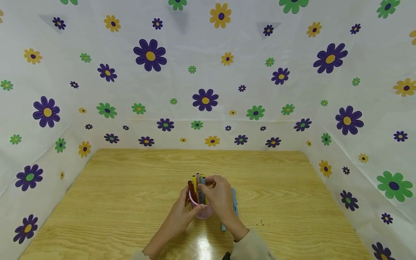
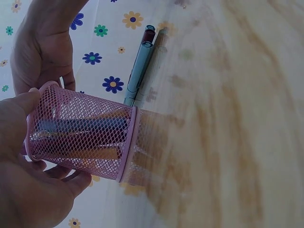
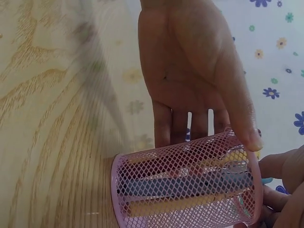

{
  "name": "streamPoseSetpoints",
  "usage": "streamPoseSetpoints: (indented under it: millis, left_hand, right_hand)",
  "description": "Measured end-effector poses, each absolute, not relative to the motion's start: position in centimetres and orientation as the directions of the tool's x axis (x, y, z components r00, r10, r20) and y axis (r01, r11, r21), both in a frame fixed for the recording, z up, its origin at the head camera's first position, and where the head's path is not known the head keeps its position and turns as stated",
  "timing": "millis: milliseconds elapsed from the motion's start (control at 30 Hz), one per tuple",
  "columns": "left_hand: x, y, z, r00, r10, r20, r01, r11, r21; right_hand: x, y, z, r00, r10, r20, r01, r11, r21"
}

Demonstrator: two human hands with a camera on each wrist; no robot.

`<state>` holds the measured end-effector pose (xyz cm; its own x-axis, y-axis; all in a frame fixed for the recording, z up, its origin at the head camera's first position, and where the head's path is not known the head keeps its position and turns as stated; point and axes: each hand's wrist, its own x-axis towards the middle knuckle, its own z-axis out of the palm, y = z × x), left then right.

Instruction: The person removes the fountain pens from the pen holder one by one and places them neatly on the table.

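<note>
A pink mesh pen cup [image 1: 204, 213] stands upright on the table, filled with several markers in brown, yellow, grey and blue. My left hand [image 1: 182, 213] grips the cup from its left side, thumb at the near rim; in the left wrist view, its fingers [image 2: 78, 183] wrap under the mesh wall. Over the cup's right side, my right hand [image 1: 219, 195] pinches a blue marker [image 1: 203, 179] at its upper part among the others. A brown marker [image 1: 190, 186] leans toward the left rim. Through the mesh, blue and orange-yellow barrels show in the right wrist view.
Blue markers [image 1: 235, 198] lie on the wooden table [image 1: 130, 187] right of the cup, partly behind my right hand and wrist. Small dark specks [image 1: 261, 222] are farther right. Flower-printed white sheeting [image 1: 182, 79] encloses the table at the back and sides.
</note>
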<state>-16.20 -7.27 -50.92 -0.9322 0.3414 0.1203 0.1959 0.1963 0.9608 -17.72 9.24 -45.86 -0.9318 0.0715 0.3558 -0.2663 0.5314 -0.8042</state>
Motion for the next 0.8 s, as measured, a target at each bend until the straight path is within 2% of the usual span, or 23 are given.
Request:
streamPoseSetpoints:
  millis: [467, 667, 800]
  left_hand:
    - [-16.1, -7.4, -50.7, -0.935, 0.332, 0.127, 0.199, 0.194, 0.961]
    - [-16.2, -7.5, -50.6, -0.936, 0.330, 0.119, 0.190, 0.192, 0.963]
    - [-16.2, -7.5, -50.7, -0.935, 0.334, 0.118, 0.191, 0.196, 0.962]
  right_hand:
    - [-17.7, 12.0, -43.1, -0.985, 0.073, 0.159, -0.142, 0.200, -0.969]
    - [-18.2, 12.9, -42.4, -0.984, 0.065, 0.165, -0.168, -0.036, -0.985]
    - [-18.5, 13.3, -42.0, -0.974, 0.073, 0.212, -0.219, -0.109, -0.970]
